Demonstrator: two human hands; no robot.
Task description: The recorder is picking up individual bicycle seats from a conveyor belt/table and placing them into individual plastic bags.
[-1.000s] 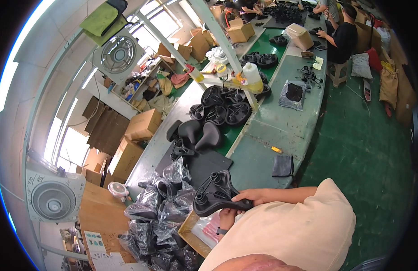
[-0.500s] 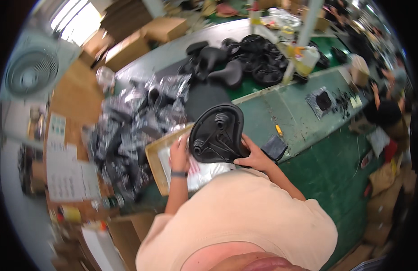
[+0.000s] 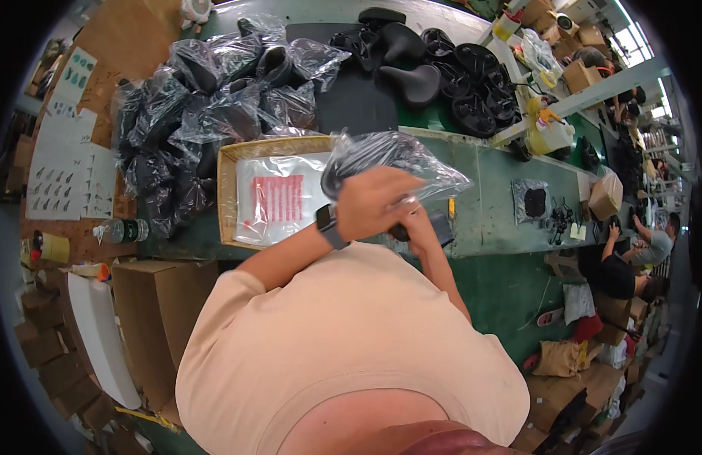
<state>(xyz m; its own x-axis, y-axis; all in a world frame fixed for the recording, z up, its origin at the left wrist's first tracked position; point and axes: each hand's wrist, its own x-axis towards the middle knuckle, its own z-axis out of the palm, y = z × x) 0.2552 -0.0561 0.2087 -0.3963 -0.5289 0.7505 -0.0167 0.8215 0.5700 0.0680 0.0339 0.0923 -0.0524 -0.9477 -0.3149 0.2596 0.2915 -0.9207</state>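
One saddle (image 3: 370,152), head view: in front of the chest, just right of the box (image 3: 227,193), mostly inside a clear bag (image 3: 438,176).
Left hand (image 3: 372,201): laid across the bag, fingers bent and blurred; cannot tell whether pinching film or only pressing.
Right hand (image 3: 421,226): apparently closed around the saddle's near, narrow end; fingertips hidden.
Change: bare saddle with underside up half a second ago, now film over the wide end. Judged: covering well along, near end unclear, bringing it close to the look of the bagged saddles (image 3: 222,114) at left.
Writing: red print on the flat bags (image 3: 277,199) in the box; small marks and pictures on the sheets (image 3: 63,178), too small to read. No brand legible on the saddle.
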